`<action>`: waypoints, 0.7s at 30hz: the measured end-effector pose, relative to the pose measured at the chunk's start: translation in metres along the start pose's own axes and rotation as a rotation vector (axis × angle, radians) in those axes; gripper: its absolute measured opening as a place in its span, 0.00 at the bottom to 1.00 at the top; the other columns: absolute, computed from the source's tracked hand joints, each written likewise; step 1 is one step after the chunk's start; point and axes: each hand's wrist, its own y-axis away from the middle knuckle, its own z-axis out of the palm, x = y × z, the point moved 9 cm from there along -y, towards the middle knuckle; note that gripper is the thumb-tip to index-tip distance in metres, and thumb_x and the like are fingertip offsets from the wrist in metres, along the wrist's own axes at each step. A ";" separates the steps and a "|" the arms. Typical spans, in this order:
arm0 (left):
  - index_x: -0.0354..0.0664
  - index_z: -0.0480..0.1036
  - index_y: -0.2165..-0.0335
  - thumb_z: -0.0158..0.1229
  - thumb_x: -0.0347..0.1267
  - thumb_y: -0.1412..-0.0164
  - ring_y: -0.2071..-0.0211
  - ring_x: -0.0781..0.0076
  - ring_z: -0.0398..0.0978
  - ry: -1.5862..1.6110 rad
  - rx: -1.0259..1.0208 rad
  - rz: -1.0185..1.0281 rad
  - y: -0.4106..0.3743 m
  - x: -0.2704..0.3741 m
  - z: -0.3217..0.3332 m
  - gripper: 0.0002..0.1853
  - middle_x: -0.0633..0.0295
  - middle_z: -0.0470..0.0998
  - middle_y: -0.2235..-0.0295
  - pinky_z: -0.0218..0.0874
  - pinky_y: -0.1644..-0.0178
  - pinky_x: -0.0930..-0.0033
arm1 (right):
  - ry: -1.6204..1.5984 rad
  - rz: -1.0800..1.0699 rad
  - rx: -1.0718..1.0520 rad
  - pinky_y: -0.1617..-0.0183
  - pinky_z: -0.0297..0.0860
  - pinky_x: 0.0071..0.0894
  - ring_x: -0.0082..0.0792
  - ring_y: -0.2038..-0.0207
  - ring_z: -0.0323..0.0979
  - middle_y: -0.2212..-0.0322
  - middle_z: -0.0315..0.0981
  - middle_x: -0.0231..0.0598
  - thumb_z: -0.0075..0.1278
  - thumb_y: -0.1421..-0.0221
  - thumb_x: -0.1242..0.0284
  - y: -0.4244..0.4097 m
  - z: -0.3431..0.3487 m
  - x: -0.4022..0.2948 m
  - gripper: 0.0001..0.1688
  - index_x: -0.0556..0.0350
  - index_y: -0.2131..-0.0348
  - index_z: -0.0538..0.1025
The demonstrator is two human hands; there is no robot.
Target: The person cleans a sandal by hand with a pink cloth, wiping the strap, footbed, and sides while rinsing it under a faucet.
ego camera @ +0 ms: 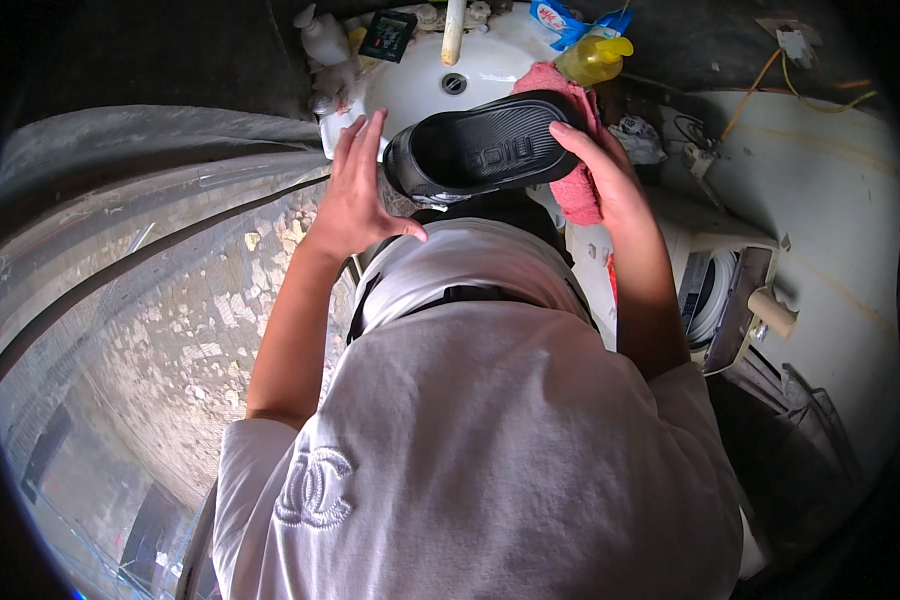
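Observation:
A black rubber slide sandal (pixel 487 146) is held up over the front of a white washbasin (pixel 405 86). Its ribbed footbed, with raised lettering, faces up. My right hand (pixel 607 169) grips one end of it, thumb on the footbed, with a red cloth (pixel 576 196) bunched between the palm and the sandal. The other end of the sandal points left, toward my left hand (pixel 356 191). That hand is off the sandal, its fingers spread and holding nothing. The underside of the sandal is hidden.
A faucet spout (pixel 454 34) hangs over the drain (pixel 454 84). On the basin's rim stand a white pump bottle (pixel 322 36), a dark packet (pixel 388 36), a yellow pump bottle (pixel 592 60) and a blue plastic packet (pixel 559 24). A mesh-covered window (pixel 187 337) lies left; cables (pixel 750 97) hang right.

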 end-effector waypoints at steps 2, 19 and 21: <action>0.33 0.44 0.23 0.85 0.59 0.74 0.27 0.31 0.57 0.019 0.006 0.032 -0.002 0.000 0.008 0.88 0.44 0.60 0.26 0.43 0.21 0.31 | -0.055 0.030 -0.018 0.38 0.75 0.33 0.31 0.45 0.81 0.44 0.82 0.39 0.61 0.31 0.70 -0.002 0.003 0.002 0.32 0.59 0.33 0.73; 0.43 0.58 0.27 0.86 0.42 0.70 0.40 0.37 0.69 0.075 -0.158 -0.154 -0.003 -0.009 0.010 0.72 0.46 0.71 0.43 0.61 0.31 0.38 | 1.355 -0.614 0.088 0.45 0.78 0.48 0.57 0.49 0.79 0.42 0.75 0.39 0.65 0.40 0.73 0.032 0.015 -0.050 0.26 0.50 0.43 0.79; 0.44 0.59 0.27 0.85 0.41 0.70 0.40 0.39 0.70 0.045 -0.152 -0.100 -0.009 -0.003 0.011 0.71 0.47 0.71 0.44 0.63 0.33 0.42 | 1.525 -0.692 -0.145 0.46 0.79 0.47 0.51 0.49 0.79 0.41 0.74 0.31 0.62 0.41 0.76 0.032 0.057 -0.029 0.27 0.42 0.43 0.80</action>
